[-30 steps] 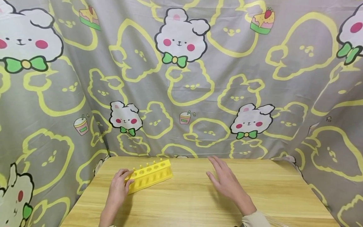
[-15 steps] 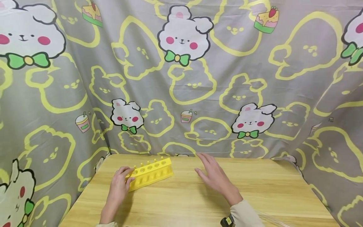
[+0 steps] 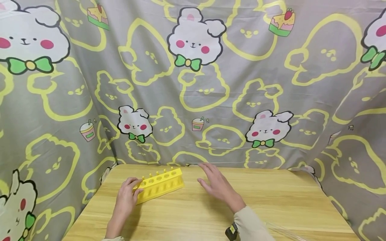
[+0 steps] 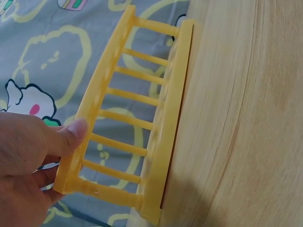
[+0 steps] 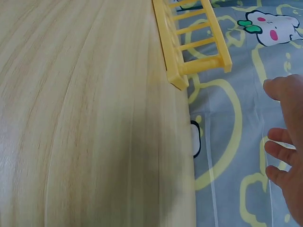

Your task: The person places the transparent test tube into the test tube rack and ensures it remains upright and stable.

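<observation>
A yellow test tube rack [image 3: 161,192] with a row of round holes and small pegs stands on the left half of the wooden table. My left hand [image 3: 126,196] grips its left end. In the left wrist view, the thumb and fingers of the left hand [image 4: 28,163] pinch the top plate of the rack [image 4: 171,118]. To the right of the rack and apart from it, my right hand [image 3: 218,185] hovers with fingers extended, holding nothing. The right wrist view has the rack's near end [image 5: 176,78] at the top, away from the right hand's fingertips [image 5: 279,151].
Thin clear rods or tubes [image 3: 284,231] lie at the table's front right, partly behind the right sleeve [image 3: 253,222]. A grey curtain [image 3: 223,100] with rabbit prints hangs around the table [image 3: 193,214]. A black device [image 3: 232,231] sits at the right wrist.
My right hand has moved left toward the rack, its fingers still extended. More of the right sleeve and wrist device shows. The left hand and rack have stayed in place.
</observation>
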A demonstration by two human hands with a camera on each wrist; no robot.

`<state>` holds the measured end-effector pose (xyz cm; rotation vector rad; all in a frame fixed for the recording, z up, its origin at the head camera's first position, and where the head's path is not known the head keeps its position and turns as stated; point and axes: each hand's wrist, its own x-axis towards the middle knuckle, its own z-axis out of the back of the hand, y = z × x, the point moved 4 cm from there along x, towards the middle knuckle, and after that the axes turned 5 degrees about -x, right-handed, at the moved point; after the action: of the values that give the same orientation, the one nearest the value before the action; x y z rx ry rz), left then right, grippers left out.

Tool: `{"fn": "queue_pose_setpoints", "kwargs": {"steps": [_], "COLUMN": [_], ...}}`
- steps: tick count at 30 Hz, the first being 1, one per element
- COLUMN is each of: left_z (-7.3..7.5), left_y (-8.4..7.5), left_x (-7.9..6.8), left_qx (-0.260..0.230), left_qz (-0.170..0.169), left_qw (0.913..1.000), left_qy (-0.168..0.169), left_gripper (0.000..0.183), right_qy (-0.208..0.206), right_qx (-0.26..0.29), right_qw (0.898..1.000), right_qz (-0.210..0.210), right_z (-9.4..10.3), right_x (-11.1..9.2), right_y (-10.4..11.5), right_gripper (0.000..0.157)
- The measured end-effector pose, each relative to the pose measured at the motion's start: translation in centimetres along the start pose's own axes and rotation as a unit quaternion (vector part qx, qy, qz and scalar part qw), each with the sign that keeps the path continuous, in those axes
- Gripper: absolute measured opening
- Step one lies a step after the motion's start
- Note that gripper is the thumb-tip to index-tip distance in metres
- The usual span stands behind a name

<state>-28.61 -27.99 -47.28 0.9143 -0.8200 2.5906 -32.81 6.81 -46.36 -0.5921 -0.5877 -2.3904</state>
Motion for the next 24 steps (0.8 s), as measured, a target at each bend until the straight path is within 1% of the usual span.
{"fn": "queue_pose_setpoints", "kwargs": {"steps": [4, 11, 14, 17, 21, 24], "left_z": [0.0, -0.1, 0.0, 0.1, 0.0, 0.0], "left_y": [0.1, 0.0, 0.1, 0.1, 0.0, 0.0], "left_x": [0.0, 0.0, 0.0, 0.0, 0.0, 0.0], "left_qx": [0.001, -0.002, -0.001, 0.002, 0.003, 0.003], "left_qz": [-0.001, 0.008, 0.007, 0.006, 0.006, 0.009], "left_qw": [1.0, 1.0, 1.0, 1.0, 1.0, 0.9999], "left_qy": [0.002, 0.006, 0.002, -0.003, 0.004, 0.008], "left_gripper": [0.036, 0.036, 0.036, 0.036, 0.037, 0.037], "right_qy": [-0.006, -0.04, -0.04, -0.031, -0.024, -0.026], "right_qx": [0.009, 0.001, -0.005, -0.01, -0.013, -0.017], "right_qw": [1.0, 0.997, 0.997, 0.997, 0.997, 0.996], "right_qz": [0.019, 0.062, 0.072, 0.073, 0.074, 0.083], "right_z": [-0.6, -1.7, -2.3, -2.8, -3.4, -3.8], "right_x": [0.5, 1.6, 2.2, 2.6, 3.1, 3.6], "right_y": [0.4, 1.3, 1.7, 2.2, 2.8, 3.3], "right_gripper": [0.057, 0.054, 0.054, 0.054, 0.055, 0.056]}}
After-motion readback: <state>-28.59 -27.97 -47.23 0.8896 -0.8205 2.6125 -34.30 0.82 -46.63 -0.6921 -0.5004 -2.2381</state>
